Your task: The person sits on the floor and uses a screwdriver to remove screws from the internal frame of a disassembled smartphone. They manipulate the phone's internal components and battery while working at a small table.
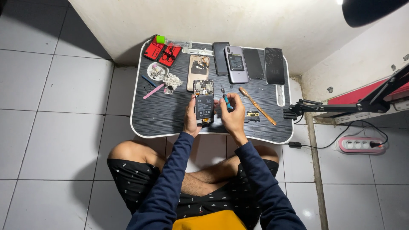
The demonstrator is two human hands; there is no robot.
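While my left hand [190, 121] clasps the opened black smartphone with its battery exposed [203, 102] at the middle of the small dark lap table [162, 115], my right hand [232, 117] pinches a blue-handled screwdriver [225, 99] at the phone's three o'clock.

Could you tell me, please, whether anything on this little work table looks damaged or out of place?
The dark phone at the far right of the back row looks cracked, with pale speckles across its glass. The opened phone, held in the left hand, has its back off and its battery bare. A small loose part lies beside the right hand.
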